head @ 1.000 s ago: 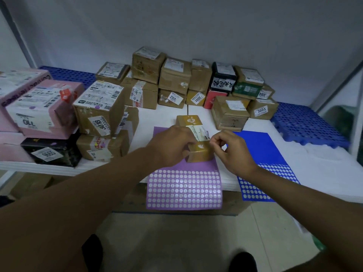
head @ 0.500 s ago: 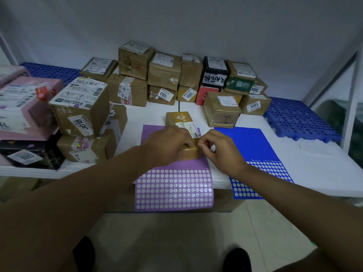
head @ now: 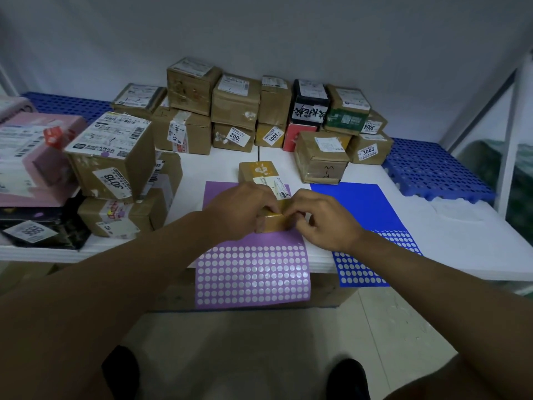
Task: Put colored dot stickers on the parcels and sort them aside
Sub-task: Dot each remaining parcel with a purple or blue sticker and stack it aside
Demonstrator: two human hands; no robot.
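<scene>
The small yellow parcel (head: 264, 180) sits on the white table (head: 461, 241), right in front of us, lying on the far part of the purple sticker sheet (head: 253, 272). Its long side runs away from us, toward the stacked brown boxes (head: 235, 99) at the back. Our left hand (head: 239, 210) curls around the near left corner of the parcel and holds it. Our right hand (head: 323, 217) pinches at the near top edge, fingers bent close together. We think it is pressing a dot there, but the dot is too small for us to see. Both hands meet at the near end, so the far end is free. The left hand has the better hold. The blue sticker sheet (head: 357, 203) lies just beside our right hand. To move the parcel aside, we guess we would lift it with the left hand.
</scene>
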